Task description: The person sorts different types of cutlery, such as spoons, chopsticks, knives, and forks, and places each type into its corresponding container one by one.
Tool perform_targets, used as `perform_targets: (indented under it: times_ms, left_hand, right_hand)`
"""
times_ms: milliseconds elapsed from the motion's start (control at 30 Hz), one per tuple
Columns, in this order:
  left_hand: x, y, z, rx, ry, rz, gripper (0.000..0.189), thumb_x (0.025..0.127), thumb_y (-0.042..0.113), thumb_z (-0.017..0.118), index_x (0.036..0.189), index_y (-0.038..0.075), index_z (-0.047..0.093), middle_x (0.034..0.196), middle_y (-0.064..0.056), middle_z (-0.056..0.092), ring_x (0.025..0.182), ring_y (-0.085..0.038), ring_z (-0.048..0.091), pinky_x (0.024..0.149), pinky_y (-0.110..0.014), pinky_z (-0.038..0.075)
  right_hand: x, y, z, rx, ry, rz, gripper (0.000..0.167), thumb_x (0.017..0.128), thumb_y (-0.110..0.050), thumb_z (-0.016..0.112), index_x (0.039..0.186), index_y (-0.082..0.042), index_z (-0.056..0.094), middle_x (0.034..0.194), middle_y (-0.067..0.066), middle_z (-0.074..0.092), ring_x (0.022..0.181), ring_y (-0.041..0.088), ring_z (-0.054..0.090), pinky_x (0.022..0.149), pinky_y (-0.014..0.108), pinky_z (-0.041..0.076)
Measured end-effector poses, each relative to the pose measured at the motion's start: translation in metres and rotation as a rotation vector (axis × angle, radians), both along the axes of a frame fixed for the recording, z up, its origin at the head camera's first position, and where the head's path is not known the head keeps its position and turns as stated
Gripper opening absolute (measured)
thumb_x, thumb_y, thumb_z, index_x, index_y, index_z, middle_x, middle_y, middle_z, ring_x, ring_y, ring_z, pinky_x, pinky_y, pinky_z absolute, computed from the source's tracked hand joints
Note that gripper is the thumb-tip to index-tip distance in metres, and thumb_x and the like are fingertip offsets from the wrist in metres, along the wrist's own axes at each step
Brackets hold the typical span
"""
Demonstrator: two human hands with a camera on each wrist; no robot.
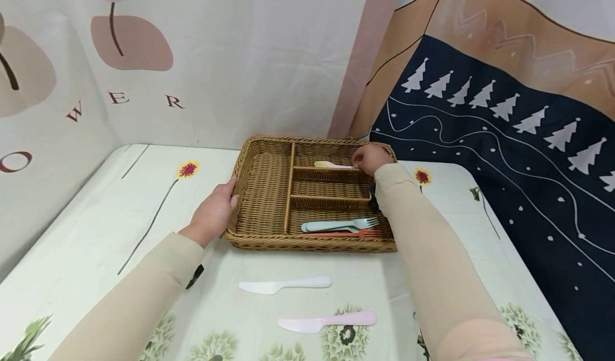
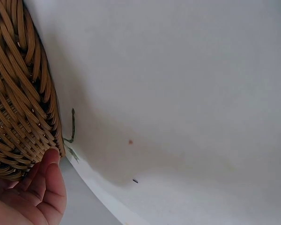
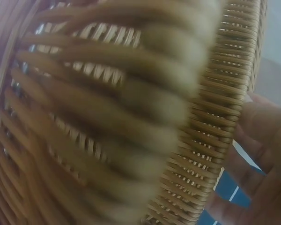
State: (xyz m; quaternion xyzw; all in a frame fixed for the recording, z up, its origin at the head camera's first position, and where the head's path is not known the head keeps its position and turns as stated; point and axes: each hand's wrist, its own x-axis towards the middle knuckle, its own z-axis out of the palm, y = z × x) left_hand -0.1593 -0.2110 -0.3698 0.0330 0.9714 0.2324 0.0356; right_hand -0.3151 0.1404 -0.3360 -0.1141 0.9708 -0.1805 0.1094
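Note:
A brown wicker cutlery basket (image 1: pixel 261 190) with divided compartments lies on the table. My left hand (image 1: pixel 213 211) holds its left side, and the left wrist view has the curled fingers (image 2: pixel 50 164) against the woven edge. Inside the back right compartment, my right hand (image 1: pixel 372 159) pinches the pink handle end of a spoon; a pale yellow spoon end (image 1: pixel 323 164) shows to its left. In the right wrist view, the woven wall (image 3: pixel 215 112) blocks much of the scene, with the right hand (image 3: pixel 262 154) beyond it.
Light blue forks (image 1: pixel 336 225) and an orange-red fork (image 1: pixel 336 234) lie in the front right compartment. In front of the basket are a white knife (image 1: pixel 285 284) and a pink knife (image 1: pixel 329 322). Printed cloths hang behind the table, and a dark blue one (image 1: pixel 480 136) on the right.

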Motion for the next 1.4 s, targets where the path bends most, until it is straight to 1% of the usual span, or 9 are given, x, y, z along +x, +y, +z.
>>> perform_targets:
  times_ms: [233, 333, 467, 667, 867, 1033, 1167, 1267, 1400]
  left_hand:
    - [0.001, 0.001, -0.001, -0.004, 0.006, -0.005, 0.054, 0.106, 0.017, 0.032, 0.151, -0.008, 0.016, 0.14, -0.034, 0.037, 0.126, -0.046, 0.044, 0.103, -0.056, 0.04]
    - [0.001, 0.002, 0.0, -0.009, 0.006, -0.009, 0.054, 0.106, 0.017, 0.032, 0.151, -0.008, 0.015, 0.14, -0.035, 0.037, 0.125, -0.047, 0.044, 0.101, -0.056, 0.041]
    - [0.001, 0.002, 0.001, -0.019, 0.003, -0.01, 0.054, 0.106, 0.017, 0.032, 0.151, -0.008, 0.015, 0.141, -0.035, 0.035, 0.127, -0.047, 0.042, 0.103, -0.056, 0.039]
    - [0.0, 0.001, 0.002, -0.017, -0.001, -0.013, 0.054, 0.106, 0.017, 0.032, 0.151, -0.008, 0.014, 0.142, -0.035, 0.034, 0.129, -0.047, 0.04, 0.104, -0.056, 0.038]
    - [-0.001, 0.001, 0.002, -0.017, -0.015, -0.009, 0.055, 0.106, 0.017, 0.031, 0.151, -0.008, 0.013, 0.142, -0.035, 0.033, 0.13, -0.047, 0.039, 0.105, -0.057, 0.036]
    - [-0.002, 0.001, 0.001, -0.013, -0.021, -0.007, 0.055, 0.106, 0.018, 0.03, 0.151, -0.007, 0.012, 0.143, -0.035, 0.033, 0.13, -0.047, 0.039, 0.105, -0.057, 0.036]
    - [-0.003, 0.001, 0.001, -0.008, -0.022, -0.006, 0.054, 0.106, 0.018, 0.03, 0.151, -0.007, 0.012, 0.143, -0.035, 0.033, 0.13, -0.048, 0.038, 0.106, -0.057, 0.035]
    - [-0.003, 0.0, 0.002, -0.008, -0.022, -0.006, 0.054, 0.106, 0.018, 0.03, 0.152, -0.007, 0.012, 0.143, -0.035, 0.032, 0.13, -0.048, 0.038, 0.106, -0.058, 0.035]
    - [-0.004, 0.0, 0.002, -0.008, -0.028, -0.005, 0.055, 0.106, 0.018, 0.029, 0.152, -0.007, 0.011, 0.144, -0.035, 0.031, 0.131, -0.048, 0.037, 0.106, -0.058, 0.034]
  right_hand:
    - [0.0, 0.01, 0.0, -0.124, 0.036, 0.009, 0.028, 0.094, -0.01, 0.063, 0.12, -0.001, 0.065, 0.116, 0.017, 0.065, 0.104, 0.031, 0.058, 0.091, 0.044, 0.049]
    - [0.002, 0.013, 0.006, -0.161, 0.052, 0.007, 0.029, 0.095, -0.011, 0.062, 0.122, -0.002, 0.064, 0.119, 0.017, 0.064, 0.108, 0.031, 0.058, 0.092, 0.045, 0.049]
    - [0.011, 0.013, 0.018, -0.211, 0.075, 0.012, 0.03, 0.095, -0.01, 0.061, 0.123, -0.001, 0.063, 0.12, 0.017, 0.062, 0.112, 0.032, 0.056, 0.094, 0.046, 0.047]
    - [0.024, 0.01, 0.032, -0.279, 0.092, 0.007, 0.028, 0.096, -0.011, 0.06, 0.123, -0.002, 0.064, 0.118, 0.015, 0.062, 0.111, 0.03, 0.055, 0.095, 0.044, 0.047]
    - [0.032, 0.007, 0.04, -0.297, 0.12, 0.032, 0.027, 0.097, -0.013, 0.06, 0.121, -0.004, 0.065, 0.118, 0.013, 0.062, 0.109, 0.028, 0.056, 0.094, 0.043, 0.048]
    - [0.045, 0.003, 0.047, -0.328, 0.146, 0.03, 0.025, 0.096, -0.014, 0.061, 0.119, -0.006, 0.066, 0.122, 0.011, 0.062, 0.11, 0.027, 0.056, 0.094, 0.042, 0.048]
    - [0.059, 0.0, 0.051, -0.364, 0.135, 0.027, 0.026, 0.096, -0.014, 0.061, 0.121, -0.006, 0.065, 0.126, 0.01, 0.061, 0.11, 0.026, 0.057, 0.093, 0.041, 0.049]
    - [0.07, -0.001, 0.053, -0.368, 0.135, 0.041, 0.027, 0.095, -0.013, 0.061, 0.122, -0.007, 0.065, 0.125, 0.01, 0.061, 0.11, 0.025, 0.057, 0.094, 0.041, 0.05]
    - [0.082, -0.003, 0.053, -0.368, 0.163, 0.075, 0.027, 0.094, -0.012, 0.063, 0.12, -0.007, 0.066, 0.123, 0.01, 0.062, 0.111, 0.025, 0.058, 0.094, 0.04, 0.05]
